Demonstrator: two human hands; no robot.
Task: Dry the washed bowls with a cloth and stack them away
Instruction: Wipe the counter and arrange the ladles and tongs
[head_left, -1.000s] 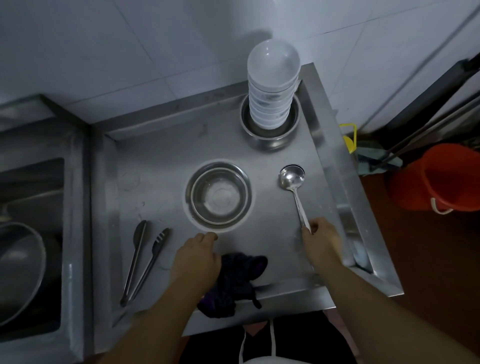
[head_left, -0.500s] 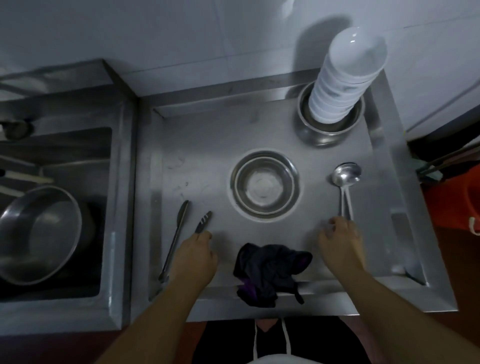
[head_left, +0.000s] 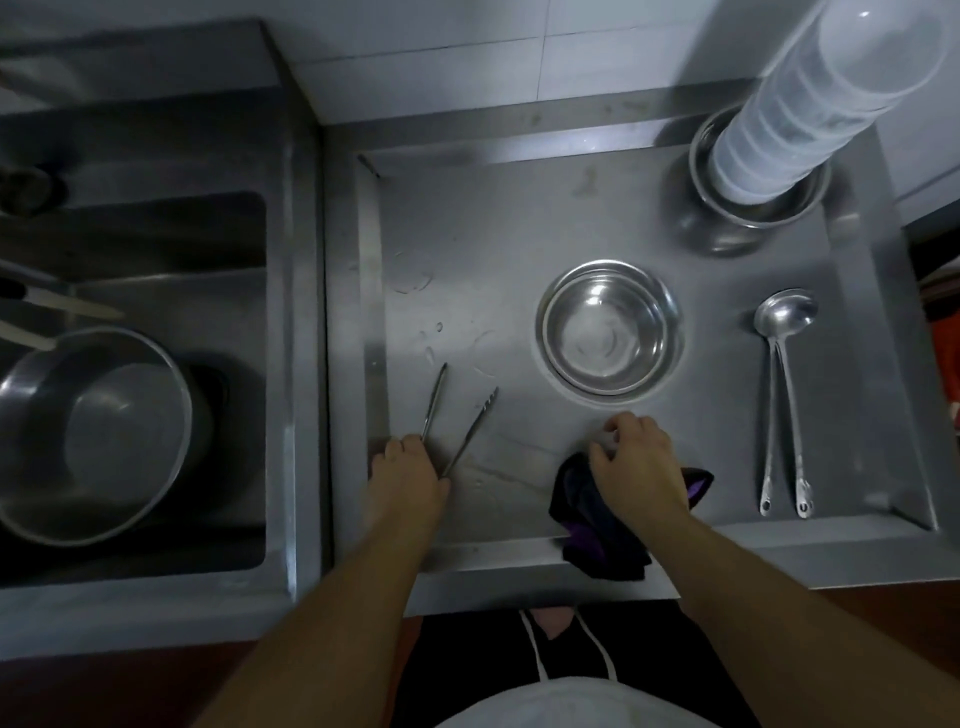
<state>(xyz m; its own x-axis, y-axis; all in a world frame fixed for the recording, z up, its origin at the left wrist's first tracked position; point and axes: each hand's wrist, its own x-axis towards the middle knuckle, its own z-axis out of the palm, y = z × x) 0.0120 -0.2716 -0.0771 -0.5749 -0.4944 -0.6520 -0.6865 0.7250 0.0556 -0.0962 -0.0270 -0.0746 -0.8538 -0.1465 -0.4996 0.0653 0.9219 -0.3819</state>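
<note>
A small steel bowl (head_left: 610, 330) sits upright in the middle of the steel draining tray (head_left: 493, 223). At the far right corner a tall leaning stack of white bowls (head_left: 831, 98) stands inside another steel bowl (head_left: 748, 208). A dark cloth with purple edging (head_left: 597, 545) lies over the tray's front edge. My right hand (head_left: 641, 467) rests on top of it, fingers curled and pinching the fabric. My left hand (head_left: 408, 480) grips the hinge end of metal tongs (head_left: 462, 415) lying at the front left of the tray.
Two ladles (head_left: 784, 395) lie side by side along the tray's right side. To the left is a sink (head_left: 156, 249) holding a large steel bowl (head_left: 88, 436) and some utensils. Water drops mark the tray's left half. Tiled wall behind.
My right hand left the ladle handles and moved left onto the cloth. My left hand shifted left onto the tongs' end. The view swung left, showing more of the sink.
</note>
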